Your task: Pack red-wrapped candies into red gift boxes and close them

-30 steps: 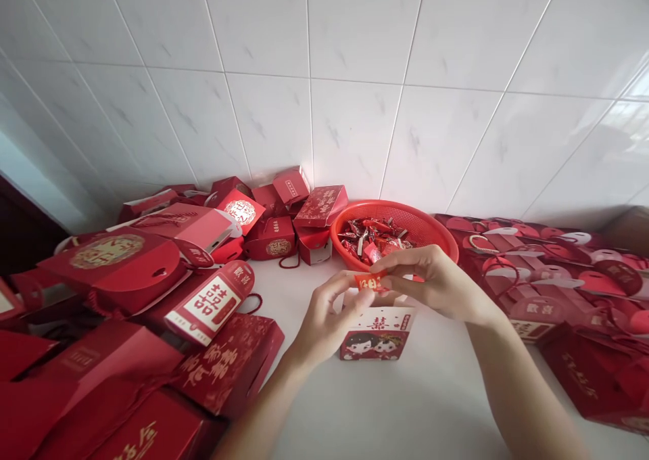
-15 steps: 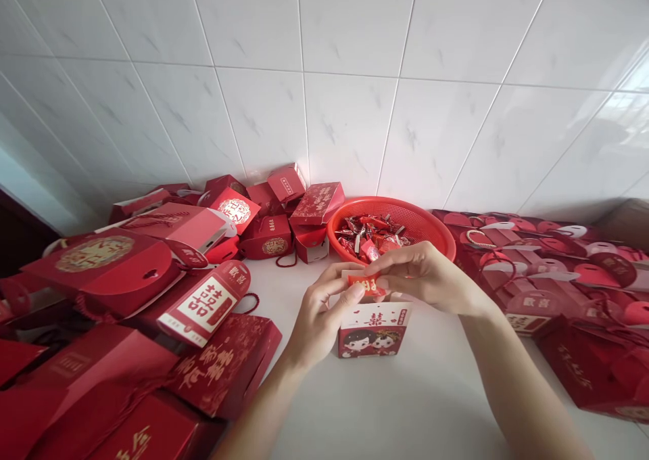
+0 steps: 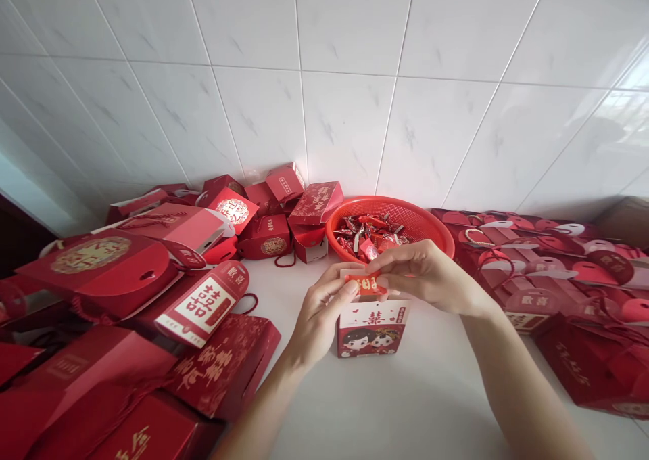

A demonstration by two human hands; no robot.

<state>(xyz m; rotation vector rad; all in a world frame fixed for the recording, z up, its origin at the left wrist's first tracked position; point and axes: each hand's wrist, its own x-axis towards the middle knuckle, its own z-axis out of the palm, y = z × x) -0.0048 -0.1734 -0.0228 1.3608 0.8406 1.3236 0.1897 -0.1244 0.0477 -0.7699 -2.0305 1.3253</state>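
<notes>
A small gift box [image 3: 372, 335] stands upright on the white table before me, cream at the top and dark red below, with two cartoon figures and a red double-happiness sign. Just above its top, my left hand [image 3: 320, 316] pinches the left side of a small orange-red tab with gold characters [image 3: 366, 285]. My right hand [image 3: 433, 277] grips the tab's right side between thumb and fingers. Whether the tab belongs to the box or is separate, I cannot tell. Fingers hide much of the box's top.
A red plastic basket [image 3: 428, 218] holding wrapped candies [image 3: 368, 233] stands behind my hands. Red gift boxes [image 3: 223, 362] are heaped at left. Rows of closed red boxes [image 3: 583, 358] fill the right. A tiled wall [image 3: 349, 122] rises behind the white table [image 3: 390, 406].
The tab between my fingers has turned slightly, so its gold characters show more fully. My hands stay almost in place, and the box stands where it was.
</notes>
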